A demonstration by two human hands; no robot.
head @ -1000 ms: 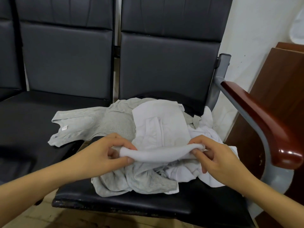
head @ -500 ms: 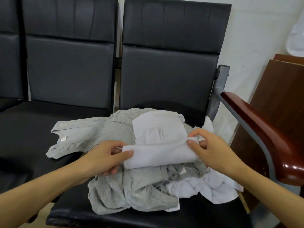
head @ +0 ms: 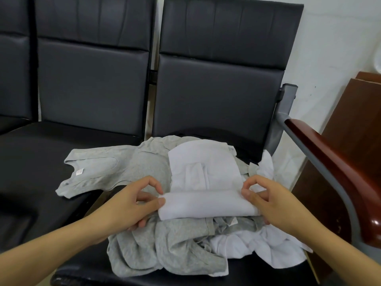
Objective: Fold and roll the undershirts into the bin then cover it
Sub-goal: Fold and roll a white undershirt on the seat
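Left hand (head: 132, 205) and right hand (head: 274, 205) pinch the two ends of the half-rolled white undershirt (head: 206, 182), fingers curled on its near rolled edge. It sits atop the grey undershirts (head: 171, 250) on the bench (head: 31, 162); left seat open, armrest (head: 338, 172) right.

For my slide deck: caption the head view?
Both hands roll a white undershirt atop a clothes pile on a black seat.

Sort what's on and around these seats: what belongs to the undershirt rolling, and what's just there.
Job:
white undershirt, half rolled
left hand and right hand at the roll's ends
grey undershirts
loose white undershirt

Just there:
black seats
wooden armrest
brown board

No bin or lid in view.
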